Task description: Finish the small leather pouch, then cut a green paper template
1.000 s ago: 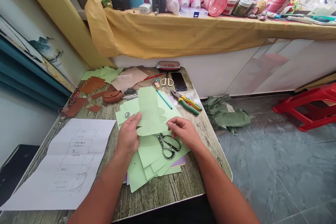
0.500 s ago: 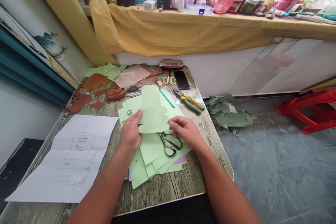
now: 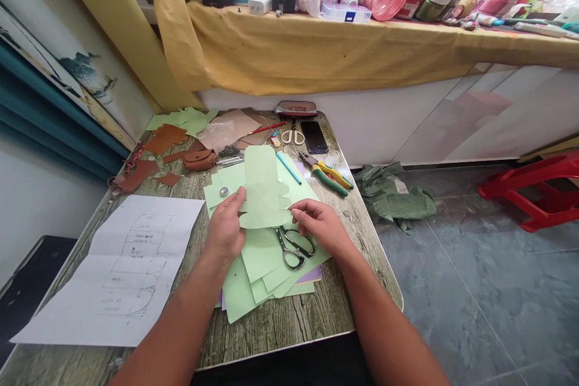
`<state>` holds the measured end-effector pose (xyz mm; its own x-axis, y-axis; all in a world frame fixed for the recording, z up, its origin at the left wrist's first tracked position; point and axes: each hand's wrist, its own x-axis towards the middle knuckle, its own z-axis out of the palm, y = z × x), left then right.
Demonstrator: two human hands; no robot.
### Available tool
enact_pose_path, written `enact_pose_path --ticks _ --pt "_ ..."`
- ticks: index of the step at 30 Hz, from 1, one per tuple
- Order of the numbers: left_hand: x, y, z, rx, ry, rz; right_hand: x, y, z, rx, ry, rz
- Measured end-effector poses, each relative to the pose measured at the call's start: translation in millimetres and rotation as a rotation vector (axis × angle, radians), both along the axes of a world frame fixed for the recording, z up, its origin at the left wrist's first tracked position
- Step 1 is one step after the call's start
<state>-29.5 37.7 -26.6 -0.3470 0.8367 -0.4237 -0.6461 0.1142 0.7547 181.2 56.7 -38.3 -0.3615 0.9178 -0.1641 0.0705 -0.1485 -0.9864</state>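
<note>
A light green paper cutout [image 3: 261, 190], long with rounded ends and side tabs, is held above a stack of green sheets [image 3: 253, 280]. My left hand [image 3: 227, 223] grips its left edge between thumb and fingers. At the lower right tab, my right hand [image 3: 316, 222] pinches the cutout with the fingertips. Black-handled scissors [image 3: 294, 248] lie on the stack just below the cutout. A blue pen [image 3: 288, 168] rests to its upper right, and a small round metal piece [image 3: 224, 192] sits left of it.
A white sheet with a pencil drawing [image 3: 136, 271] lies at left. Pliers [image 3: 325, 173], a phone [image 3: 314, 137] and white-handled scissors [image 3: 293, 135] are at the right rear. Brown leather scraps [image 3: 165, 139] and a small brown pouch [image 3: 199, 160] lie at the left rear.
The view has shifted very slightly. Both hands keep the same hold on the cutout, with no other visible difference.
</note>
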Motion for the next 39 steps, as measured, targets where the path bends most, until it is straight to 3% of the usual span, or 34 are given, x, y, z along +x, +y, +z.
enact_pose_path --ticks 39 --pt "-2.2 -1.4 -5.1 0.026 0.039 -0.061 0.3 0.9 -2.5 -0.023 -0.006 -0.036"
